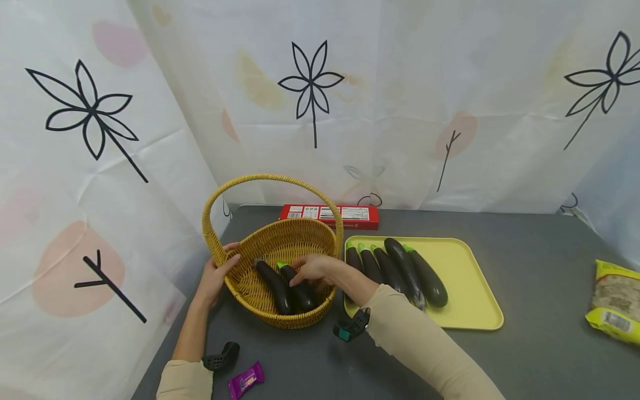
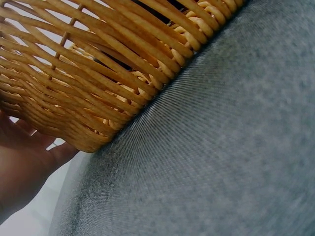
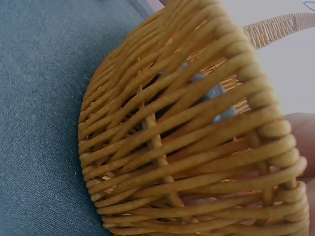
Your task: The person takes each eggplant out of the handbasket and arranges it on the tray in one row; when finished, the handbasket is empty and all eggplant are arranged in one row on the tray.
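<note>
A wicker basket (image 1: 280, 236) with a tall arched handle stands on the grey table, two dark eggplants inside. My left hand (image 1: 212, 280) grips its left rim near the foot of the handle, thumb over the edge. The left wrist view has that hand (image 2: 24, 162) against the basket's woven side (image 2: 98, 73). Reaching over the right rim, my right hand (image 1: 320, 269) holds the right-hand eggplant (image 1: 306, 299) near its green stem end. Beside it lies the other eggplant (image 1: 275, 286). In the right wrist view, the woven wall (image 3: 172, 137) hides most of the hand.
Right of the basket, a yellow tray (image 1: 467, 283) carries several eggplants (image 1: 427, 278) on its left half. Behind the basket lies a red box (image 1: 360, 216). A purple wrapped snack (image 1: 246, 380) is near the front edge, and a yellow bag (image 1: 617, 300) sits far right.
</note>
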Action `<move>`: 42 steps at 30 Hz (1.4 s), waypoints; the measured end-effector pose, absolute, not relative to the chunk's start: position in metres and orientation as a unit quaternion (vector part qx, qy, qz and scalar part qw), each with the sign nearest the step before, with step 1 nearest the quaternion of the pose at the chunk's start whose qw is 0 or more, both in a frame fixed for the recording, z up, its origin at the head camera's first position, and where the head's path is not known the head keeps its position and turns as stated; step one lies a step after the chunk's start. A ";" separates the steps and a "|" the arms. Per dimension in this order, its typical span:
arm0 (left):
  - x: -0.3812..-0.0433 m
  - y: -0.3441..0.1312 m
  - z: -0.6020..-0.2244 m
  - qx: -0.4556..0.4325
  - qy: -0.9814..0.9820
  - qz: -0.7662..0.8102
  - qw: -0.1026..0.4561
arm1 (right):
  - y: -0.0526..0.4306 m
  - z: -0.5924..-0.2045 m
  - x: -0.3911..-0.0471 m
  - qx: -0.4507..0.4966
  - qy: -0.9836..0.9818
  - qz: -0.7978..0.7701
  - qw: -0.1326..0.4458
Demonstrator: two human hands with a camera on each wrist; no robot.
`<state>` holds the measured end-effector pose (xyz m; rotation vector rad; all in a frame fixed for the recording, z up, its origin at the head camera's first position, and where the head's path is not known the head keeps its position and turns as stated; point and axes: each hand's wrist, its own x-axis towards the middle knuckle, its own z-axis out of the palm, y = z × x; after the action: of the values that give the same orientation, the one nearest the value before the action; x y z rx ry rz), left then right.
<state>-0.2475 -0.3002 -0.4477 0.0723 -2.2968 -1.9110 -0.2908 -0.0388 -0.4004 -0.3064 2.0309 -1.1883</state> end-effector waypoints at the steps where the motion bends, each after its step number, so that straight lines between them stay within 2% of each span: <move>1: -0.248 -0.300 -0.448 0.023 -0.766 -0.637 0.076 | -0.039 -0.400 -0.291 -0.124 0.795 -0.460 0.375; 12: -0.250 -0.299 -0.450 0.021 -0.766 -0.639 0.072 | -0.034 -0.395 -0.294 -0.107 0.803 -0.478 0.340; 16: -0.251 -0.301 -0.451 0.027 -0.763 -0.642 0.072 | -0.031 -0.390 -0.296 -0.100 0.767 -0.519 0.363; 26: -0.248 -0.301 -0.452 0.038 -0.760 -0.645 0.067 | -0.021 -0.381 -0.294 -0.169 0.679 -0.571 0.430; 42: -0.248 -0.301 -0.451 0.036 -0.772 -0.630 0.076 | 0.017 -0.378 -0.274 -0.217 0.663 -0.580 0.421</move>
<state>-0.2481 -0.3008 -0.4514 0.1073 -2.3142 -1.8889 -0.2745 0.0172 -0.3777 -0.5428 1.6606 -1.4526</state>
